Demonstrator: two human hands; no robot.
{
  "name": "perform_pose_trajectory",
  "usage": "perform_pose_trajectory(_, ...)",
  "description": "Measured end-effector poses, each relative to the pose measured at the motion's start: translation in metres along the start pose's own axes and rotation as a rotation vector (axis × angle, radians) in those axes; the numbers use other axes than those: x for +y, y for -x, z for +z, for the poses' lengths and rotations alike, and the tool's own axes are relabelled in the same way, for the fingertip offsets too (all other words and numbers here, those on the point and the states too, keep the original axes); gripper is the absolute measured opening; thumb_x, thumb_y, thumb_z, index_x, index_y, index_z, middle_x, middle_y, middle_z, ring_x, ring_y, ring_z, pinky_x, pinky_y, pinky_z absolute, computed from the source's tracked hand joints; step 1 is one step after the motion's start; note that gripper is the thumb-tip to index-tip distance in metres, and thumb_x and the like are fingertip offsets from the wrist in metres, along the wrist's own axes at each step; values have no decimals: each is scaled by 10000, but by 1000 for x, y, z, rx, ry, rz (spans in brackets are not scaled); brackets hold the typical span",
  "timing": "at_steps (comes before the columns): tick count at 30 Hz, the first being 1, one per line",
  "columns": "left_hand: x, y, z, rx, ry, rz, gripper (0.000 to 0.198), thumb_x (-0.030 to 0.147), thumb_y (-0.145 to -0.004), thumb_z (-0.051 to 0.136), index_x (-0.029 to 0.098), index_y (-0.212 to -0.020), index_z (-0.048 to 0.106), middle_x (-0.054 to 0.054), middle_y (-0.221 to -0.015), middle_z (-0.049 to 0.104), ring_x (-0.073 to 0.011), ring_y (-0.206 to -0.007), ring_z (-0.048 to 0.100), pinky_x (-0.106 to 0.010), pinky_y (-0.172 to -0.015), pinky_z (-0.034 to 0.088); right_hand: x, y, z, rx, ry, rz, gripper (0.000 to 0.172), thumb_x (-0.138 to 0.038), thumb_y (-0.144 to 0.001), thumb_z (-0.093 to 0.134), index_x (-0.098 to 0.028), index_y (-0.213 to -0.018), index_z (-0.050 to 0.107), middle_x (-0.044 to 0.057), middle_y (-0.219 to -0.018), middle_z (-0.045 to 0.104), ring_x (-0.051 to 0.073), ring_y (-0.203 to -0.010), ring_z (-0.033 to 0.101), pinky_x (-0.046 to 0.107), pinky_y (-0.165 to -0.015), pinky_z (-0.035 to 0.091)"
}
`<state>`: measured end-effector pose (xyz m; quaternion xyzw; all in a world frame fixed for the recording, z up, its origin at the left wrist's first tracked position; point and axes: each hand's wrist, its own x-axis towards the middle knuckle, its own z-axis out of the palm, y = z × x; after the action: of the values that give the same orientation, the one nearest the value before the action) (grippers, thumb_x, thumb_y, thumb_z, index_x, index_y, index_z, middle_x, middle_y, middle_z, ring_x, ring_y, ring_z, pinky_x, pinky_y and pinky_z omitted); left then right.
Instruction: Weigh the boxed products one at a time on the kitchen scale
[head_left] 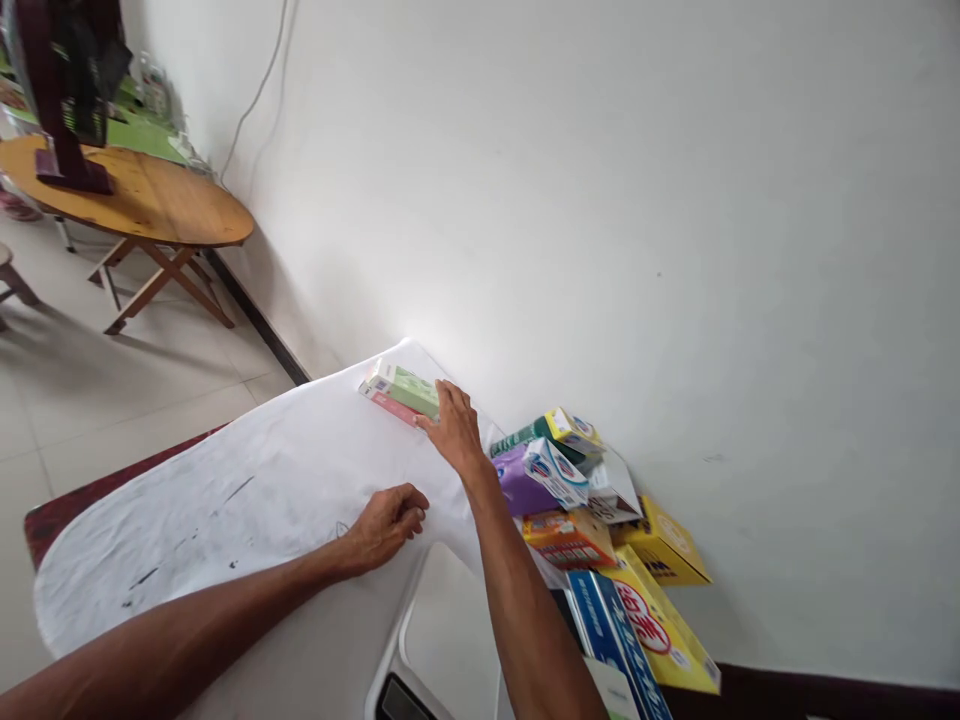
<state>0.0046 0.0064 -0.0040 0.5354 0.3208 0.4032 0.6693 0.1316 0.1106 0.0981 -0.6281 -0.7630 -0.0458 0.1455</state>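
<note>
My right hand [454, 428] reaches to the far end of a white-covered table [225, 520], with its fingers laid on the end of a green box [409, 388] that rests on a pink box [390, 405]. Whether the fingers grip the boxes or only touch them does not show. Nearer to me, my left hand [384, 526] rests on the white cloth with fingers curled in; nothing shows inside them.
A pile of colourful cartons [592, 520] lies against the white wall on the right, among them purple, orange, yellow and blue ones. A white tray-like object [442, 640] sits near the front edge. A round wooden folding table [142, 200] stands far left on the tiled floor.
</note>
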Motion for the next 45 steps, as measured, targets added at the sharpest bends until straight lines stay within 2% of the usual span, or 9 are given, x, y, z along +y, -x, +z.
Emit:
perform_pose_trajectory(5,-5,-1,2,12,-3,3,168,224,-834,532,177,-951,643,-20,-764,636,-172,-709,637,-295,-661,492,17,-52,23,-148,-7,14,351,-397,-989,636,-173,-1259,625,88,-1262,639,230,-1091,653,457,-932,560)
perform_pose_trajectory(12,-5,-1,3,21,26,0,168,193,-808,547,174,-939,649,-22,-766,637,-176,-699,635,-298,-643,482,16,-36,9,-145,16,22,334,-409,-975,648,-160,-1197,643,80,-1207,658,236,-1098,646,462,-948,539)
perform_pose_trajectory(17,-3,-4,0,35,90,-13,141,202,-797,559,161,-903,644,-33,-765,652,-174,-682,639,-307,-647,507,15,23,-35,-35,31,114,451,-464,-867,710,-134,-1163,628,141,-1149,686,323,-1106,635,465,-925,513)
perform_pose_trajectory(22,-3,-10,-4,100,192,-60,151,251,-813,586,154,-914,642,-56,-840,686,-163,-727,662,-307,-698,536,13,138,-81,60,8,239,530,-619,-880,614,-164,-1151,607,150,-1134,692,330,-1076,639,463,-923,495)
perform_pose_trajectory(25,-2,-11,-7,111,230,-88,189,293,-814,629,150,-933,656,-59,-857,696,-158,-747,671,-298,-715,539,1,211,-87,58,-53,314,522,-630,-893,614,-185,-1166,598,133,-1129,693,314,-1070,645,443,-913,504)
perform_pose_trajectory(29,3,-9,-10,99,240,-108,271,365,-774,717,147,-931,681,-57,-859,705,-170,-771,673,-306,-736,541,-23,278,-69,15,-73,386,431,-535,-917,646,-208,-1190,576,105,-1112,678,292,-1043,650,425,-880,525)
perform_pose_trajectory(34,11,-6,-13,72,219,-129,423,479,-704,788,144,-945,692,-50,-859,702,-184,-810,662,-336,-798,537,-46,301,-47,47,-21,435,394,-408,-919,683,-199,-1227,556,116,-1119,668,297,-1051,642,438,-879,543)
perform_pose_trajectory(40,15,-7,-15,58,175,-149,518,551,-681,810,144,-982,702,-68,-916,707,-206,-883,657,-366,-863,526,-46,295,-71,45,16,449,775,-420,-826,794,-194,-1463,416,136,-1357,595,331,-1261,554,508,-1043,483)
perform_pose_trajectory(45,15,-8,-15,57,154,-159,549,575,-667,821,153,-998,704,-70,-956,710,-210,-910,659,-368,-887,530,-46,298,-72,39,-20,463,641,-329,-842,788,-223,-1396,484,112,-1322,626,313,-1237,580,495,-1029,489)
